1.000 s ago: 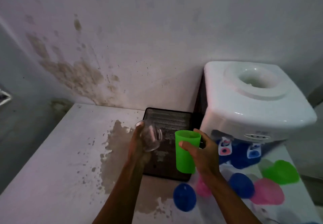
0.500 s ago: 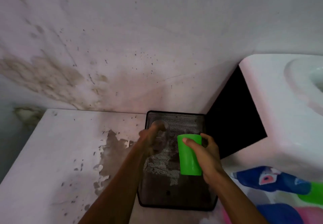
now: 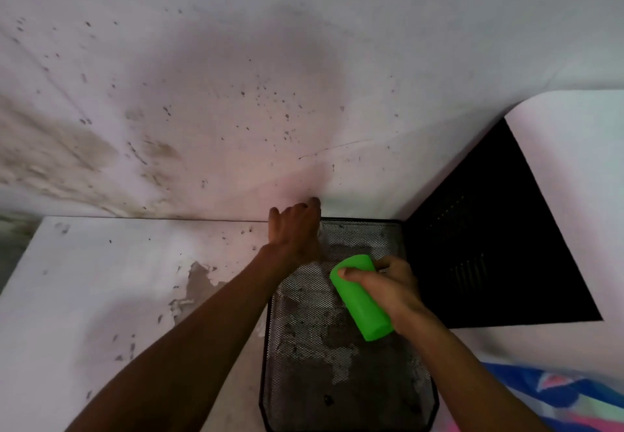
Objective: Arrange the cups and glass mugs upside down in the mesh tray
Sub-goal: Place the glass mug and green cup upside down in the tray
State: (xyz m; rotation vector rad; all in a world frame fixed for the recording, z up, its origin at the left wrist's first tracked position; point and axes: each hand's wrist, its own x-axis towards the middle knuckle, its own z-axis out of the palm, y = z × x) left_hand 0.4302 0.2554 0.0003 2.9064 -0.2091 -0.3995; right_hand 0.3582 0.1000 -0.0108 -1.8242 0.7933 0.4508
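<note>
Placing step underway. Our left hand [image 3: 295, 232] at tray's 11 o'clock corner, glass mug [image 3: 320, 234] barely visible beneath; grip unclear. Right hand [image 3: 388, 291] fingers clamped on green cup [image 3: 361, 298], tilted over mesh tray [image 3: 337, 347]. Next: finish inverting, set rim down.

You face a white wall [image 3: 236, 60] that fills the upper two thirds of the frame. It is speckled with small dark spots at centre; brown staining [image 3: 67, 161] spreads at middle left. A thin crack [image 3: 331, 149] runs right of centre. Below, at lower left, you see a white counter [image 3: 84, 296] with a patch of peeled surface [image 3: 199, 279]. At right stands a white appliance [image 3: 574, 195] with a black side panel [image 3: 489, 246]. A patterned cloth [image 3: 557, 394] shows at lower right. Light is dim and even.
</note>
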